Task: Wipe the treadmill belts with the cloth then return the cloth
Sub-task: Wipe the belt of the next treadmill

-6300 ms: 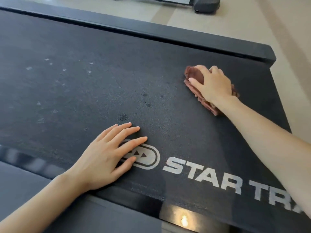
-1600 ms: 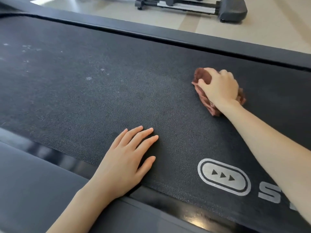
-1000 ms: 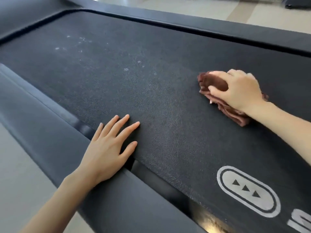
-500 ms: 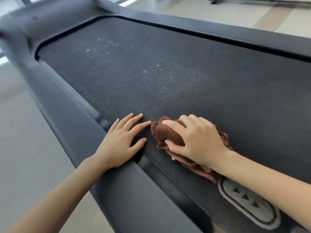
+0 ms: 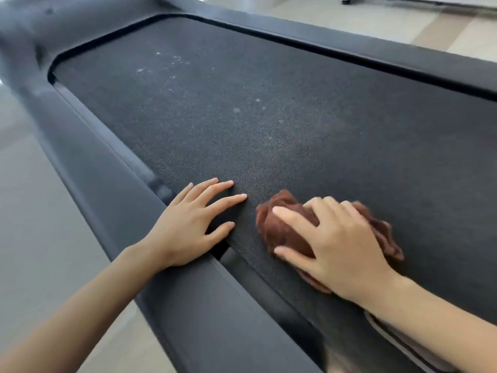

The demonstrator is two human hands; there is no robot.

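Observation:
A black treadmill belt fills most of the head view, with pale dusty specks toward its far left end. A crumpled brown cloth lies on the belt near its front edge. My right hand grips the cloth from above, fingers curled over it and thumb at its near side. My left hand rests flat with fingers spread, its palm on the side rail and its fingertips on the belt, just left of the cloth.
A dark grey side rail runs along the belt's near side and curves into the motor cover at the far left. The far rail borders the other side. Beige floor lies to the left, with other equipment at the top right.
My right hand has dragged the cloth from the belt's far middle to its near edge, beside my left hand. My view has shifted left along the belt; the arrow logo is now under my right forearm.

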